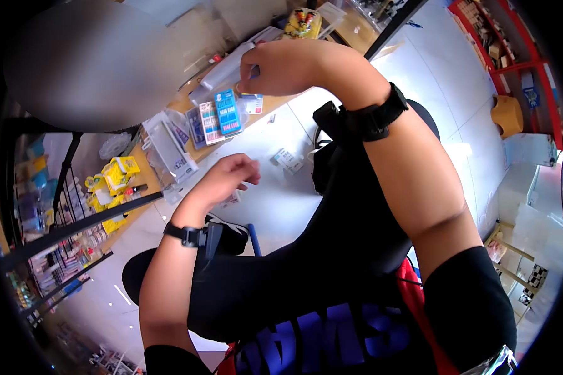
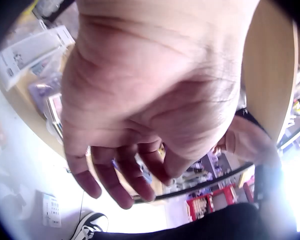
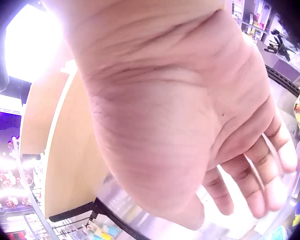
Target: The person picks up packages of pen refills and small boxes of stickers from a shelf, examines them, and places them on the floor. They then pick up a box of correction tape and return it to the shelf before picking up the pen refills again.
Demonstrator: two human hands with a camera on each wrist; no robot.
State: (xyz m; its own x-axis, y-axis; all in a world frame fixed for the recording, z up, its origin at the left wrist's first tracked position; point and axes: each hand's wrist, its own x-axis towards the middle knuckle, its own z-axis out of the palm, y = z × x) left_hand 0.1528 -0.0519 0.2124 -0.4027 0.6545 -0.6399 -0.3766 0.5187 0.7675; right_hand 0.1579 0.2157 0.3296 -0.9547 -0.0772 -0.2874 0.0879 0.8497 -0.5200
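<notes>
In the head view my left hand (image 1: 225, 178) hangs in the air beside the wooden shelf edge, fingers loosely bent, holding nothing. My right hand (image 1: 281, 67) is over the shelf's far part, above a blue pack (image 1: 227, 112) and a white pack (image 1: 211, 122) lying side by side. To the left of these lies a clear plastic case (image 1: 167, 149). The left wrist view shows the left palm (image 2: 140, 95) with loosely bent, spread fingers and nothing in them. In the right wrist view the right hand (image 3: 175, 115) has relaxed fingers and an empty palm.
Yellow packages (image 1: 120, 178) stand on the shelf at the left, and a yellow pack (image 1: 303, 24) at the top. A black metal bar (image 1: 81, 231) crosses the left side. A white packet (image 1: 288, 160) lies on the floor; red shelving (image 1: 535, 65) is at the right.
</notes>
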